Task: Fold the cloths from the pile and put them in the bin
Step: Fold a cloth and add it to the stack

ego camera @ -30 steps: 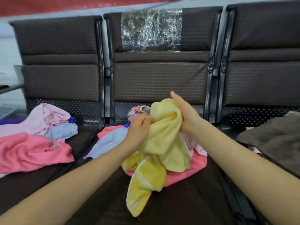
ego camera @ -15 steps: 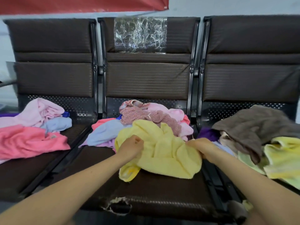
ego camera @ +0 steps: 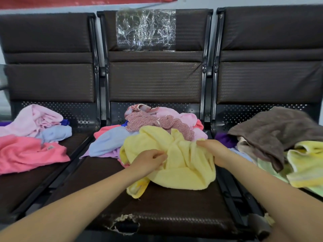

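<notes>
A crumpled yellow cloth point(ego camera: 181, 165) lies on the middle brown seat point(ego camera: 174, 206), in front of a pile of cloths point(ego camera: 157, 123) in pink, speckled red, light blue and purple. My left hand point(ego camera: 150, 159) pinches a fold on the yellow cloth's left side. My right hand point(ego camera: 213, 151) grips its right side, fingers curled into the fabric. No bin is in view.
The left seat holds pink, light pink and light blue cloths point(ego camera: 29, 145). On the right seat lie a brown towel point(ego camera: 272, 133) and yellow and green cloths point(ego camera: 307, 165). The middle seat's front edge is torn point(ego camera: 122, 224). Seat backs stand behind.
The yellow cloth came down from in front of me onto the middle seat. Both hands dropped with it and still hold it; they have moved a little closer together.
</notes>
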Available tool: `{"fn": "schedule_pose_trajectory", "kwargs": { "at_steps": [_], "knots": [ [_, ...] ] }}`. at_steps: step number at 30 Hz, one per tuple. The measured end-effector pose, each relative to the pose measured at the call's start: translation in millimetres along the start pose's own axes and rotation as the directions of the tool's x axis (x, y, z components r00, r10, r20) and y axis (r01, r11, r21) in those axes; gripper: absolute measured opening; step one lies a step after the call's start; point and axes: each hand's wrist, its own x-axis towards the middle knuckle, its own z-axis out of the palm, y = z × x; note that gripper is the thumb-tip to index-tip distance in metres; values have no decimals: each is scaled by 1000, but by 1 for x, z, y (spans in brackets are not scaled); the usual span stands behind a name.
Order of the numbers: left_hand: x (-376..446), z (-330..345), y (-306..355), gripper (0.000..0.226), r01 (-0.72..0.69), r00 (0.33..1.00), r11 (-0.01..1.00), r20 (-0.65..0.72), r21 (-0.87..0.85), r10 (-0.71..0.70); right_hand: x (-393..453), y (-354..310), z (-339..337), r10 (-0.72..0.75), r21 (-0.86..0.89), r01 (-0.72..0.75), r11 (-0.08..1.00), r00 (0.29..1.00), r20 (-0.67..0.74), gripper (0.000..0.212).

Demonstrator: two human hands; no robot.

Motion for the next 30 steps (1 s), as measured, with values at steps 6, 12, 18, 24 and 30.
{"fn": "schedule_pose_trajectory", "kwargs": {
  "at_steps": [6, 12, 18, 24, 30],
  "knots": [
    [26, 14, 13, 41, -15, 995, 1000, -100, -27, 12, -7, -12, -25, 19, 399, 40, 916, 989, -143, 27],
    [54, 39, 37, 39, -52, 987, 989, -142, 138, 72, -7, -10, -32, 13, 474, 25, 880, 997, -77, 28],
    [60, 31, 48, 23, 58, 991, 952, -99, -301, -92, -4, -16, -31, 4, 392, -6, 920, 1000, 8, 18],
    [2, -67, 52, 46, 5, 977, 570, -118, -821, -179, -31, -45, -45, -103, 590, 96, 802, 994, -22, 37],
    [-76, -85, 15, 11, 161, 986, 785, 59, -597, -158, -64, -30, -6, -63, 394, 28, 919, 995, 77, 22]
  ]
}}
